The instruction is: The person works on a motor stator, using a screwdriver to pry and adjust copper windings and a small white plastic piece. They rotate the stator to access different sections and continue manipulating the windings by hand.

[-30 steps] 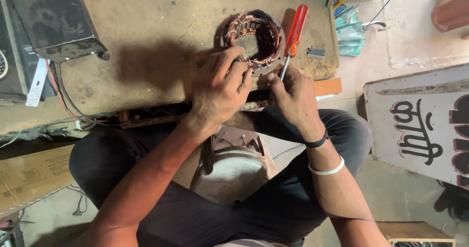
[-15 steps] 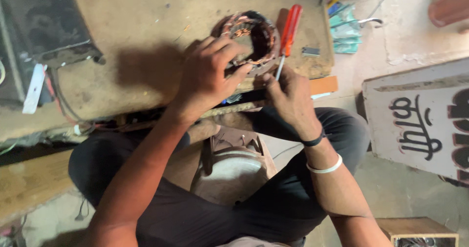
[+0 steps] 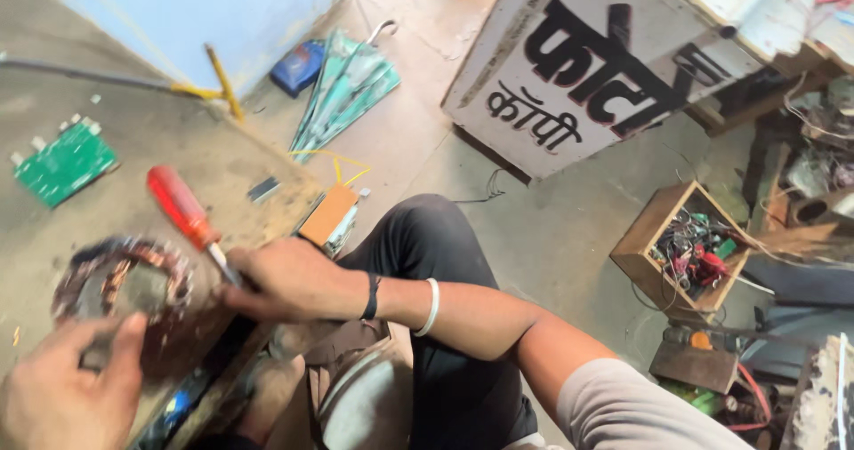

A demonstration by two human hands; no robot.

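right hand (image 3: 289, 281) gripping one red screwdriver (image 3: 182, 208), left hand (image 3: 67, 392) clasping one copper-wound stator (image 3: 120, 281)

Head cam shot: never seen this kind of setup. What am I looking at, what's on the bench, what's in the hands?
No machine here: a camera on a person's head looks down at their own bare hands. They sit at a low, worn workbench. On it lies a ring-shaped motor stator with copper windings and a green circuit board. The right hand grips a red-handled screwdriver, tip towards the stator. The left hand rests at the stator's near edge. On the floor to the right stands a wooden box of wires.
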